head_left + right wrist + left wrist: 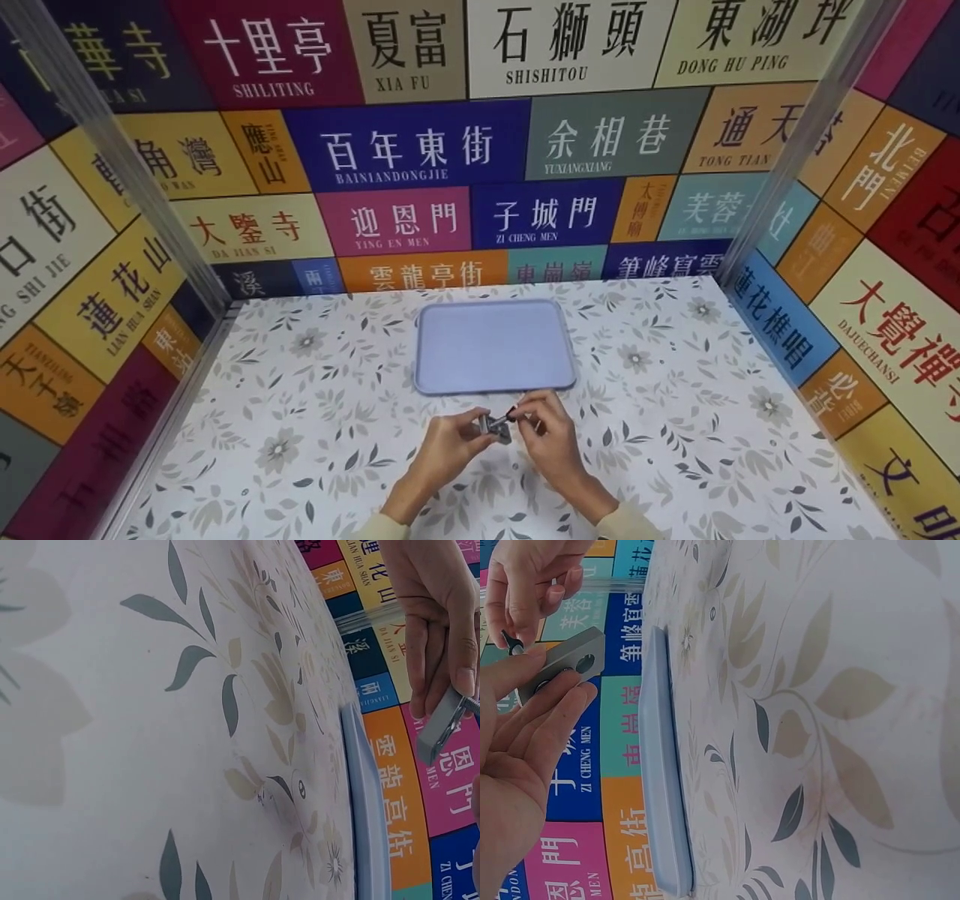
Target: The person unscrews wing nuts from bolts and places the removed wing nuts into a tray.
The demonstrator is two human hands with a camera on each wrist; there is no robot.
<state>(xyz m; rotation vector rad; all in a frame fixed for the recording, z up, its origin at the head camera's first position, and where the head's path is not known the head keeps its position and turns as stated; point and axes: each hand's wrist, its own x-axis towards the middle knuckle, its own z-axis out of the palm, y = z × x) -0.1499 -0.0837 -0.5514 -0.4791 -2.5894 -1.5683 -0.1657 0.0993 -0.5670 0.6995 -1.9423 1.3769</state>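
Observation:
In the head view my left hand (444, 448) pinches a small grey metal block (503, 433) between thumb and fingers, above the table. Its flat side and a round hole show on the block (571, 658) in the left wrist view. My right hand (553, 441) is close beside it, thumb and fingers pinching a thin metal piece with a black end (511, 643). That piece reaches to the block; whether it sits inside cannot be made out. From the right wrist view, the block (439, 731) hangs under the left hand (439, 615), while the right hand is mostly out of frame.
A pale blue tray (495, 346) lies flat on the table just beyond the hands. The table (337, 450) has a white covering with leaves and flowers. Panels with coloured signs (409, 146) stand at the back and both sides, with clear strips (772, 150) at the corners.

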